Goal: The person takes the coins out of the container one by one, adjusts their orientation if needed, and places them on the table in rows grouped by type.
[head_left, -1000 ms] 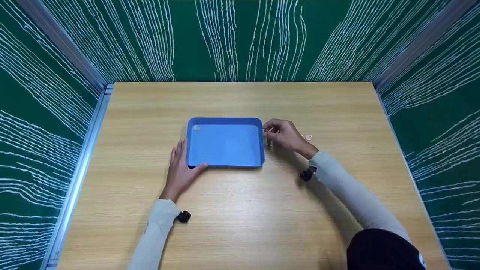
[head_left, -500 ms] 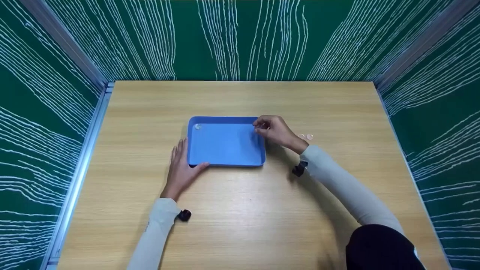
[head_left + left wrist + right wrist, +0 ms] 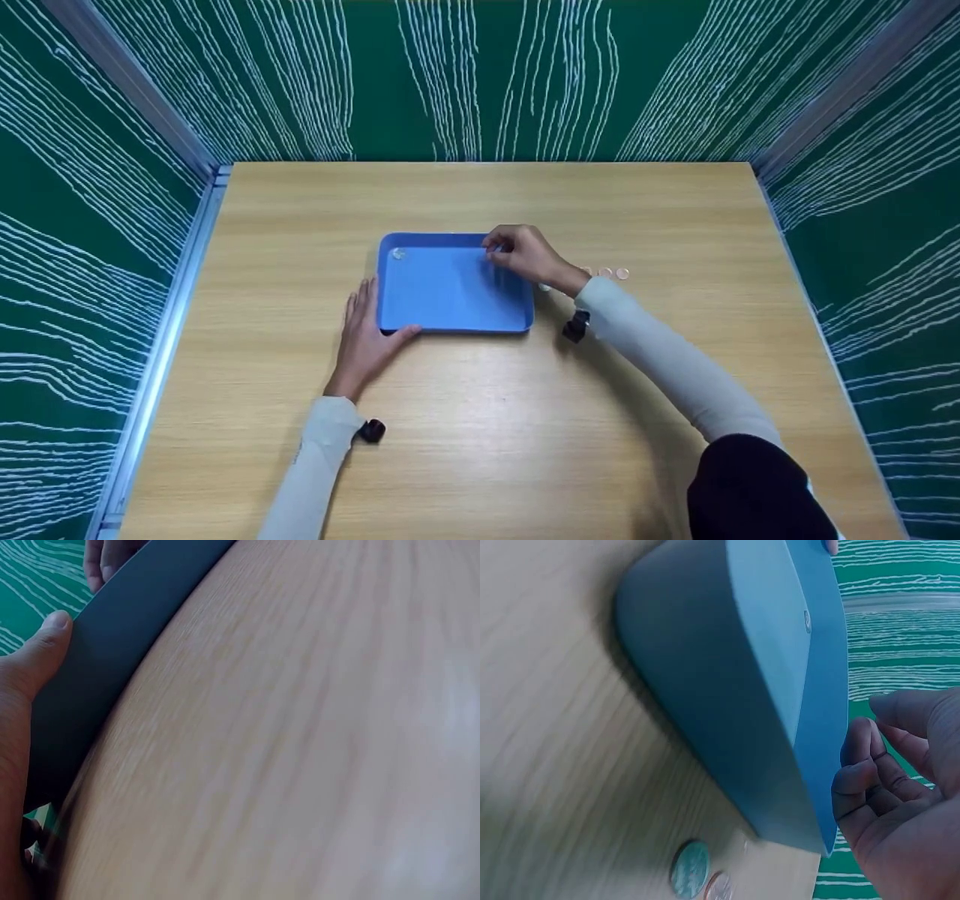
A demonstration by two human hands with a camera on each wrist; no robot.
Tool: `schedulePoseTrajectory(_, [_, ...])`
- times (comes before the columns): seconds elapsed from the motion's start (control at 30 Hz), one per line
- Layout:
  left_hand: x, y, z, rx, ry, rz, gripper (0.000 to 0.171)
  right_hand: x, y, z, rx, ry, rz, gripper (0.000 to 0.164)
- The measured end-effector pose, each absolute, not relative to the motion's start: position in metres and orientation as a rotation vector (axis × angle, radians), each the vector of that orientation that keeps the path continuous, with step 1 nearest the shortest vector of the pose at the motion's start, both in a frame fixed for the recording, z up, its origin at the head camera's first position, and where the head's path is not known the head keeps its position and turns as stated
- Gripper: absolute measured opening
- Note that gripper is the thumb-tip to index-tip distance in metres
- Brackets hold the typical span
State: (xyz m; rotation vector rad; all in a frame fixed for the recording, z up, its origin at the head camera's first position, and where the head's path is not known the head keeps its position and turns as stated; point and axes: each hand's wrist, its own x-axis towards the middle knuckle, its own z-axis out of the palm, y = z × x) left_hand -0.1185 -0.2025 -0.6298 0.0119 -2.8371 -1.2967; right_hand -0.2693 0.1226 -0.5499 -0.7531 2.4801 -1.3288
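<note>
A blue rectangular tray sits on the table. My left hand rests against its left wall, with the thumb at the near-left corner; in the left wrist view that thumb touches the tray's outer side. Above the tray's right part hovers my right hand, fingers curled and thumb near the fingertips. Whether they pinch anything is hidden. A small round coin-like piece lies in the tray's far-left corner. Outside the right wall, the right wrist view shows a green coin-like disc and a copper-toned one.
More small round discs lie in a row on the wooden table, right of the tray and partly behind the right wrist. Green panels with white wavy lines enclose the table at the back and sides.
My right hand has moved left from beside the tray's right wall, over the rim, to above the tray. More discs show behind it. The left hand and tray stay put.
</note>
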Motion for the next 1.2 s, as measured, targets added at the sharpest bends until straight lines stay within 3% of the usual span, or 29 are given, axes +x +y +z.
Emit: schedulePoseTrajectory(1.2, [-0.119,-0.203,-0.631,0.000,-2.810,-1.278,0.124,-0.296,0.037,-0.563,-0.928,2.399,-1.204,0.018])
